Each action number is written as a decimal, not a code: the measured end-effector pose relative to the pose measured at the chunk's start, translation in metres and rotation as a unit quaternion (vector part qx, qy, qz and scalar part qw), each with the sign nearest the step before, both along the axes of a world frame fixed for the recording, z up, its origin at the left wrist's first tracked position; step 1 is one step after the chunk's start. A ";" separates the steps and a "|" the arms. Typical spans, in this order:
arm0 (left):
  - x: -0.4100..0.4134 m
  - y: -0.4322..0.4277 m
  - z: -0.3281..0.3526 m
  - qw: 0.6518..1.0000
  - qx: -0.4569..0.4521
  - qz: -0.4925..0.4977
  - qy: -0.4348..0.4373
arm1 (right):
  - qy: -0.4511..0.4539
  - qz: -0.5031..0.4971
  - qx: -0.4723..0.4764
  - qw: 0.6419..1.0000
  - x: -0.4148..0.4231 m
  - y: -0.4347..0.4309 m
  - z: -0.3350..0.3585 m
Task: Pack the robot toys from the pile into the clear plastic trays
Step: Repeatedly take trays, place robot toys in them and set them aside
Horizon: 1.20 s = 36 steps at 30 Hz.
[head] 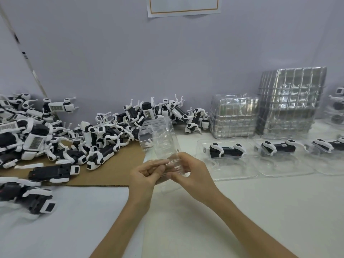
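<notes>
I note three filled trays (236, 162) at right of frame; the pile (61, 138) at left remains large. My left hand (147, 175) and right hand (188, 174) both pinch an empty clear tray (158, 138) at centre.

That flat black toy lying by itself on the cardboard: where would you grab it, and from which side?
Likely the toy at mid-body, from above, fingers across its narrow width: it lies flat on the cardboard, long sides exposed.
</notes>
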State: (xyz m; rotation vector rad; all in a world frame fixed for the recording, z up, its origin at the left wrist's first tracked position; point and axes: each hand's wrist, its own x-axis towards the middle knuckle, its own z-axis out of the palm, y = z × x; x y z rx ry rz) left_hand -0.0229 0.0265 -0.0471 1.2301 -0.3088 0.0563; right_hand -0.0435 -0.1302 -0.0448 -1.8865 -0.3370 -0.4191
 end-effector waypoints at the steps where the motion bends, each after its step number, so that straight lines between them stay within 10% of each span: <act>1: 0.000 0.000 0.001 1.000 -0.008 -0.001 0.008 | 0.000 0.003 0.001 1.000 0.000 0.000 0.000; 36: 0.001 0.007 0.018 0.998 -0.029 0.041 0.027 | -0.012 0.008 0.178 0.984 0.005 -0.015 0.018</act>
